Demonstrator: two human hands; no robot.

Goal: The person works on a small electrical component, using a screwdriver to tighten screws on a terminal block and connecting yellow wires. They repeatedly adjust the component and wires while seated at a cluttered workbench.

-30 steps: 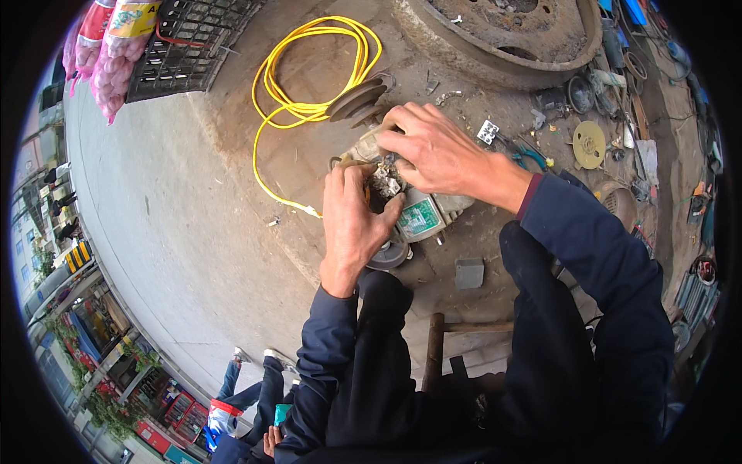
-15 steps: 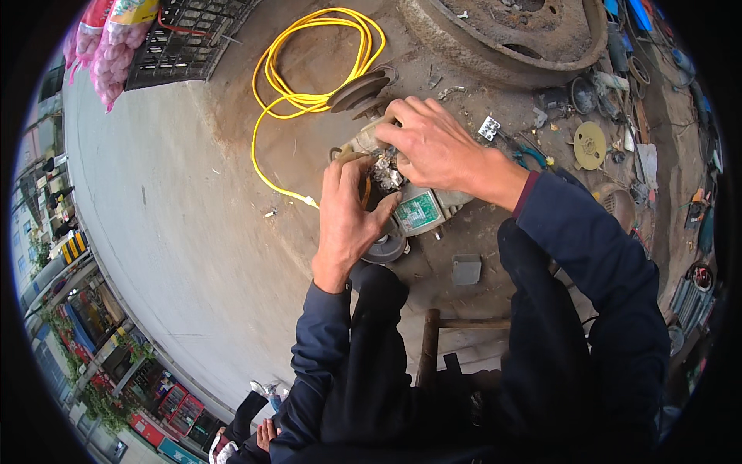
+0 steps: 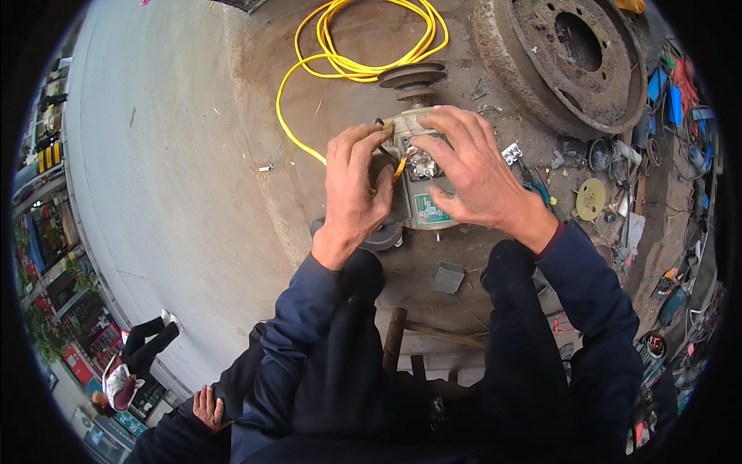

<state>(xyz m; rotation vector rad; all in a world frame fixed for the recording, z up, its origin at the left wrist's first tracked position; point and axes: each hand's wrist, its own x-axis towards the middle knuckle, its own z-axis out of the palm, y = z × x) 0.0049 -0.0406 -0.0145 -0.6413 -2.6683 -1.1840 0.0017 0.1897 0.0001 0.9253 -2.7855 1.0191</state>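
Note:
Between my knees and the coiled yellow cable lies a grey electric motor [image 3: 400, 207] with a green label plate [image 3: 431, 209] and a grooved pulley [image 3: 412, 81] at its far end. Its terminal compartment is uncovered, showing a pale terminal block [image 3: 422, 164]. The yellow cable [image 3: 359, 76] runs behind my left hand [image 3: 352, 178], and an orange-yellow end shows beside the block. My left hand rests along the motor's left side, fingers bent, thumb apart. My right hand [image 3: 483, 182] spans the right side, thumb away from fingers; its fingertips are beside the block. Neither visibly grips anything.
A rusty wheel rim [image 3: 522, 77] lies beyond the motor at right. Nearby are a yellow plastic reel [image 3: 590, 199], a silver blister-like piece [image 3: 512, 154] and a flat grey plate [image 3: 448, 277]. Another person's hand [image 3: 207, 407] shows at lower left; a person [image 3: 139, 348] walks farther off.
The view has shifted, bringing the motor to the right in the picture. My right hand has moved off the compartment to the motor's right side, spreading its thumb and fingers and baring the block.

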